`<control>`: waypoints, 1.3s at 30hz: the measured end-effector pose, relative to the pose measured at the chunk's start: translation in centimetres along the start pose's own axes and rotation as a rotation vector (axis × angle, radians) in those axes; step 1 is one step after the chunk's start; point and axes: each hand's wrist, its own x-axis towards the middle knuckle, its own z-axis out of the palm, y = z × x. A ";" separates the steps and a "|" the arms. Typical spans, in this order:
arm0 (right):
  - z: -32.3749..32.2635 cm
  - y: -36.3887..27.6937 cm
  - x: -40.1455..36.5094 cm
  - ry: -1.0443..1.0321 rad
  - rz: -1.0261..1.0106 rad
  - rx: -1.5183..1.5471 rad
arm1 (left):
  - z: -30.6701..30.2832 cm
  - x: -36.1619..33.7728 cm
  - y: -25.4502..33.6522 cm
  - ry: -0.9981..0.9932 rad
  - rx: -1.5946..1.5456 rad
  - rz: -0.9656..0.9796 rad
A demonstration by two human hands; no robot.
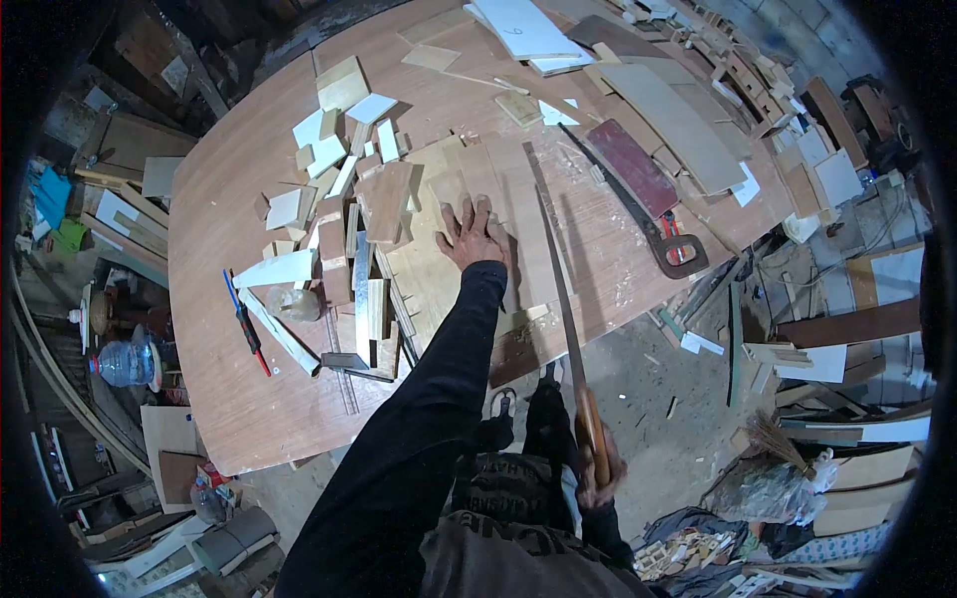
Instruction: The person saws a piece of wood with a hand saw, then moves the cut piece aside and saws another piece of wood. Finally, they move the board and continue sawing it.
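Note:
My left hand (pixel 471 234) lies on a thin wooden board (pixel 480 179) on the table, its fingers spread. My right hand (pixel 601 476), low and in front of the table edge, is wrapped round the wooden handle of a handsaw (pixel 559 284). The long, narrow blade points away from me, over the right part of the board area. Under and left of my left hand is a pale plywood sheet (pixel 431 284). Small wood offcuts (pixel 387 199) are piled just to the left of it.
A second saw with a black handle (pixel 682 256) lies on the table (pixel 234 419) beside a maroon board (pixel 633 166). Pens (pixel 247 324) and a clear plastic bag (pixel 294 304) are at the left. Boards (pixel 678 120) lie at the far right; scraps (pixel 698 344) litter the floor.

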 end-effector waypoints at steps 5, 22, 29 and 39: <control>5.6 -1.4 9.9 -0.008 -0.238 -0.109 | -1.6 0.1 0.9 -0.079 -0.034 -0.060; 13.7 -3.9 20.7 -0.063 -0.163 -0.072 | -2.1 0.4 1.4 -0.077 -0.030 -0.092; 14.4 -3.6 21.2 -0.028 -0.244 -0.147 | -2.1 0.3 1.5 -0.036 -0.038 -0.084; 13.8 -3.2 19.4 0.011 -0.237 -0.147 | -2.7 0.4 1.8 -0.103 -0.002 -0.104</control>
